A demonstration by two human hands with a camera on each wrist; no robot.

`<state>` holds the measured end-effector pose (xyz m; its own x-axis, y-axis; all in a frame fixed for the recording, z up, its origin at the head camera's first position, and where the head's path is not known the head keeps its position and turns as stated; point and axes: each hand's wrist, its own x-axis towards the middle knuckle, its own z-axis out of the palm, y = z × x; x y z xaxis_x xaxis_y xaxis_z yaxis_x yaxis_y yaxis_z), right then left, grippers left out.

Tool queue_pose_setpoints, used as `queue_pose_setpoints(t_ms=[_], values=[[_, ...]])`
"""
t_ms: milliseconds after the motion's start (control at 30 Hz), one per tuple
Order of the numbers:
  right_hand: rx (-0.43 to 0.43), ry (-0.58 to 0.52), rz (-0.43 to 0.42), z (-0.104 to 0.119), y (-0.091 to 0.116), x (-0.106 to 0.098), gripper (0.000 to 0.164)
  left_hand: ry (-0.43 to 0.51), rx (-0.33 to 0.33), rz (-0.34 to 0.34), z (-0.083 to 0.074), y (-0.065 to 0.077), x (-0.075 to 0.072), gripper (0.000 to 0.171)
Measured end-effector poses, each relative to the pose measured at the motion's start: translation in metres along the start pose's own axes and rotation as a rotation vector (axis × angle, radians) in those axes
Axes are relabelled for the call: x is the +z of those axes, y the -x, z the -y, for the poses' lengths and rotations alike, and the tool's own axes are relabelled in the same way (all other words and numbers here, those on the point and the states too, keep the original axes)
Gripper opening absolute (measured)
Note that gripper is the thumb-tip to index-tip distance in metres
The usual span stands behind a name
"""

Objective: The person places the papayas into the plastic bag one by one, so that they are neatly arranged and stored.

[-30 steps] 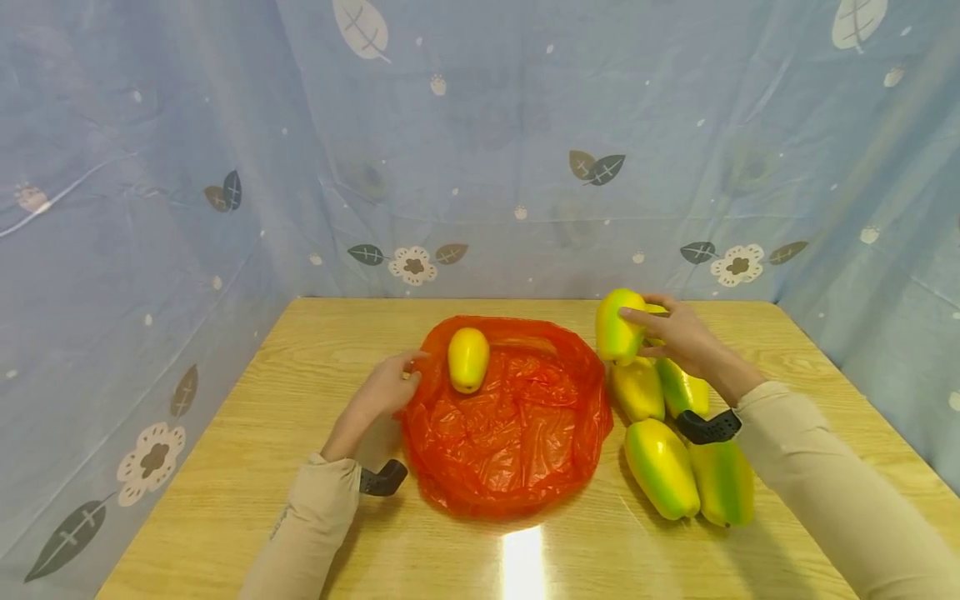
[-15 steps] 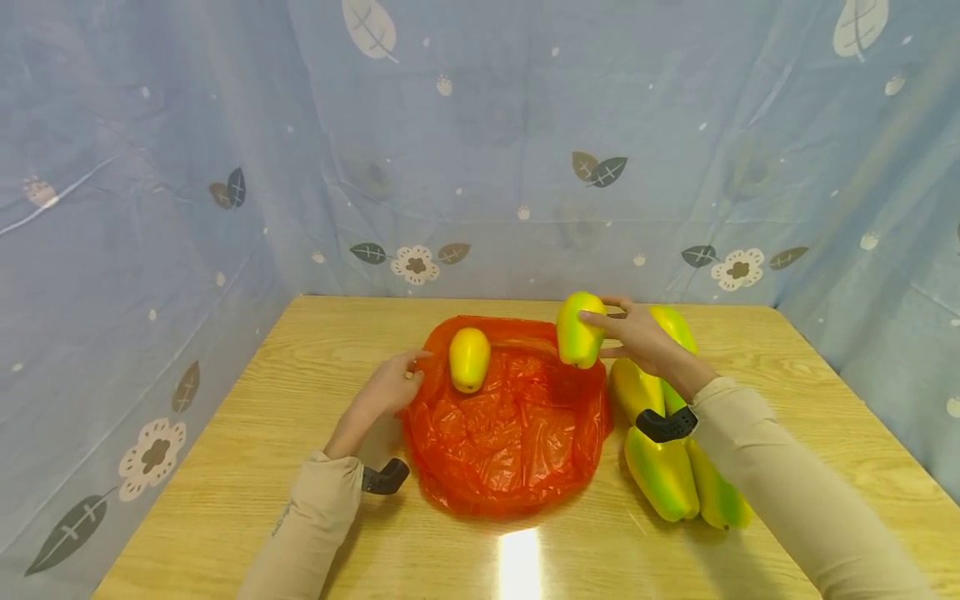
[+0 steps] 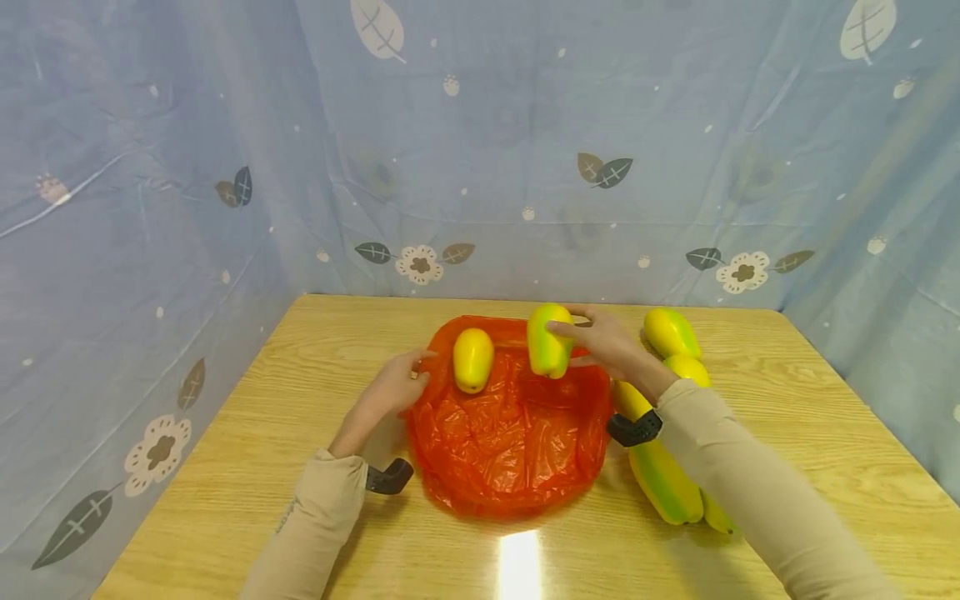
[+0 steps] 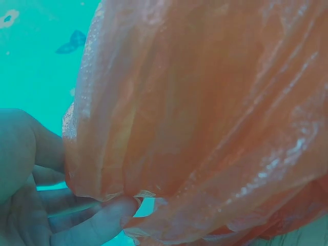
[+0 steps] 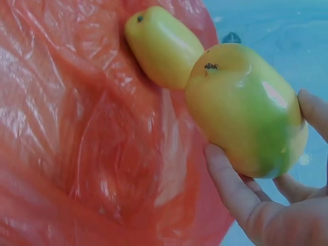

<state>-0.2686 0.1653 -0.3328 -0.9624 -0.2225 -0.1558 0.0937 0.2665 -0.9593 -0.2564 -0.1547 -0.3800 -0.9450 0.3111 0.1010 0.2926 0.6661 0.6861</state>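
A red plastic bag (image 3: 502, 467) lies spread open on the table, its rim standing up around it. At its left rim, my left hand (image 3: 393, 385) holds the thin film between thumb and fingers; the left wrist view shows the fingers (image 4: 97, 225) at the bag's edge. My right hand (image 3: 606, 340) grips a yellow-green papaya (image 3: 549, 342) over the back right of the bag, thumb on one side and fingers on the other. A second papaya (image 3: 473, 360), mostly yellow, lies inside the bag at the back left. The right wrist view shows the held papaya (image 5: 246, 113) overlapping it.
Several more papayas (image 3: 666, 479) lie on the wooden table (image 3: 285, 400) right of the bag, partly hidden by the right forearm. One papaya (image 3: 671, 333) sits farther back. A blue patterned curtain (image 3: 495, 142) encloses the table's back and sides.
My right hand has carried the papaya leftward from the pile at the right to over the bag. My left hand stays at the bag's left rim.
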Motion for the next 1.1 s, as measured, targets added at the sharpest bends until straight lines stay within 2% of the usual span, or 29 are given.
queue_pose_setpoints(t_ms=[300, 567, 800, 967, 1100], values=[[0.046, -0.007, 0.027, 0.0, -0.01, 0.02, 0.075, -0.004, -0.006, -0.012, -0.001, 0.001, 0.0, 0.04], [0.077, 0.041, 0.053, -0.007, -0.019, 0.033, 0.074, 0.003, -0.027, -0.006, -0.005, 0.003, 0.0, 0.04], [0.126, 0.044, 0.058, -0.017, -0.027, 0.041, 0.076, 0.005, -0.012, -0.005, -0.002, 0.001, 0.003, 0.041], [0.139, 0.055, 0.054, -0.017, -0.028, 0.047, 0.077, 0.012, -0.023, -0.003, -0.002, 0.001, 0.003, 0.041], [0.155, 0.056, 0.04, -0.018, -0.032, 0.049, 0.077, 0.006, -0.007, -0.011, -0.001, 0.001, 0.003, 0.041]])
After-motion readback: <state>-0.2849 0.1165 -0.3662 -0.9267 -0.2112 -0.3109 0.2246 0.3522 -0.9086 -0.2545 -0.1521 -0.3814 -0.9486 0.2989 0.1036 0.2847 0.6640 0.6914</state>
